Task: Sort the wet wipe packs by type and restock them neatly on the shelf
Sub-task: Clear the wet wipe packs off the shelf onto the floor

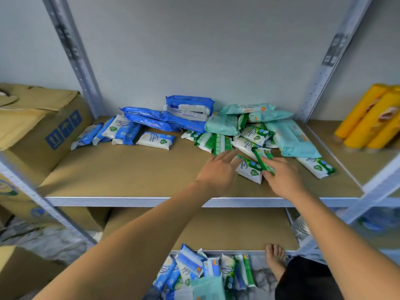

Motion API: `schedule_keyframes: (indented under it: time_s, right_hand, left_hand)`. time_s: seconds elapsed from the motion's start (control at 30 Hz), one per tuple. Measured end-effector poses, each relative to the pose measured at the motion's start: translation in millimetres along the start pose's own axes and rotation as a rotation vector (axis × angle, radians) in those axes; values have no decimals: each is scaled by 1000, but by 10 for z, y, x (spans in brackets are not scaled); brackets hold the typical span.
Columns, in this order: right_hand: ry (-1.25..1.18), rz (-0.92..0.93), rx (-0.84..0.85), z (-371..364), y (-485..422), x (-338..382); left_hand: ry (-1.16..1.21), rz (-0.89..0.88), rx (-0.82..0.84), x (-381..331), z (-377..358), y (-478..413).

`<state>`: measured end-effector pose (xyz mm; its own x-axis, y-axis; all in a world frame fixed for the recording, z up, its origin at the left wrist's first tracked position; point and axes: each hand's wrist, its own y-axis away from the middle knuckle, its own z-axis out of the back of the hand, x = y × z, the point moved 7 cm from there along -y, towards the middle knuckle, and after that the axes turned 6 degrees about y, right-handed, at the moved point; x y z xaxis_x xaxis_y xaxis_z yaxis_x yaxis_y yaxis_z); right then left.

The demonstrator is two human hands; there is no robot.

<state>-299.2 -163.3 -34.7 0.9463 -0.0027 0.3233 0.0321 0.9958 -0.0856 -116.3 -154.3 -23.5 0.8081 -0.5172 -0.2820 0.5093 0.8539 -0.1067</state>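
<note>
My right hand [281, 178] pinches a green pack [265, 164], thumb under and fingers curled over it. The pack is slim and edge-up, a glossy soft plastic wrapper in green with white. It sits above a flat white pack [249, 172] with a green leaf logo, front right of the shelf [129, 174].

My left hand [216, 172] is loose with fingers straight, holding nothing. Its tips are just beside the green-and-white packs [216, 141], which lie jumbled and crinkly.

The mint packs [292, 139] are bigger, pillow-shaped and matte-looking, at back right. The dark blue packs [173, 122] are shiny and stacked at back centre. The small blue-and-white packs [121, 132] lean in a row on the left.

The shelf board is flat brown fibreboard with a white ribbed metal edge. A mixed pile [194, 273] of packs lies on the floor below. A creased cardboard box [43, 126] is at left, yellow rolls [372, 122] at right.
</note>
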Motion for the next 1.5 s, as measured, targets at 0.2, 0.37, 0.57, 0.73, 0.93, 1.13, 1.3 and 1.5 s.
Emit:
schedule_keyframes:
  time_s: [0.2, 0.37, 0.57, 0.73, 0.93, 1.13, 1.3, 1.5]
  right_hand:
    - [-29, -15, -22, -52, 217, -136]
    - [0, -39, -119, -146, 527, -91]
    - [30, 32, -315, -243, 1002, 149]
    - [-232, 44, -489, -476, 1532, 258]
    - [-477, -120, -179, -1520, 1927, 188]
    - [-223, -237, 201, -2450, 2049, 29]
    - [-140, -353, 265, -2857, 2121, -222]
    - [-200, -268, 771, -3512, 2163, -227]
  left_hand:
    - [-165, 50, 188, -88, -252, -77]
    - [-246, 101, -51, -130, -151, 103]
    - [-48, 126, -229, -22, -155, 541]
    - [107, 157, -353, -20, -276, 1175]
    - [115, 264, -348, 4, -928, 1928]
    - [316, 728, 7, 592, -2184, 2450]
    - [430, 1001, 111, 917, -2758, 2662]
    - [559, 1003, 381, 1192, -3418, 2813]
